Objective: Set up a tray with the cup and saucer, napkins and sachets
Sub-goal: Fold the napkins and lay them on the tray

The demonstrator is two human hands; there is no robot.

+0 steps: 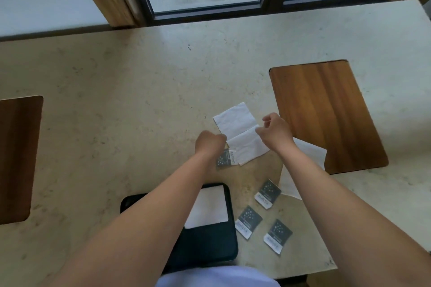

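The flat stone worktop [116, 105] is pale beige with faint darker mottling. The thin folded paper napkin [240, 133] on it is plain white. The small square paper sachets [248, 221] are dark grey, speckled with white dots, with a white printed band along one edge. The rounded rectangular tray [210, 244] is black. The inset wooden panel [326, 116] is warm brown with streaked grain.

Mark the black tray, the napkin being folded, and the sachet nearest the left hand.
black tray [210, 243]: head view, bare dark floor near its front edge.
napkin being folded [235, 119]: head view, far flat half.
sachet nearest the left hand [225, 159]: head view, dark printed face.
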